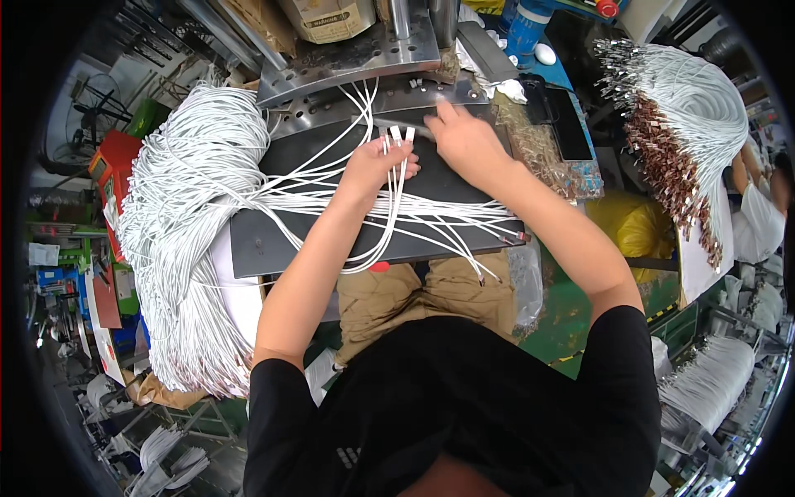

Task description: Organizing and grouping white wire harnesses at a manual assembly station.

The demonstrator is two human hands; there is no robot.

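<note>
My left hand (pixel 377 170) is closed around a few white cables (pixel 391 217), whose white plug ends (pixel 402 133) stick up past the fingertips. The cables hang down from the grip and curve left over the black work board (pixel 273 240). Just right of the plugs, my right hand (pixel 465 142) is bent with its fingers drawn together, slightly blurred. A thin grey metal strip reaches its fingertips; whether they hold it is unclear. More loose cables (pixel 447 209) lie across the board below both hands, some ends past its front edge.
A thick bundle of white cables (pixel 195 166) is heaped at the left. A steel press base (pixel 348 70) with upright posts stands ahead of the hands. To the right lie a dark phone-like slab (pixel 571 124) and a blue container (pixel 530 29). Another cable bundle (pixel 687 99) hangs far right.
</note>
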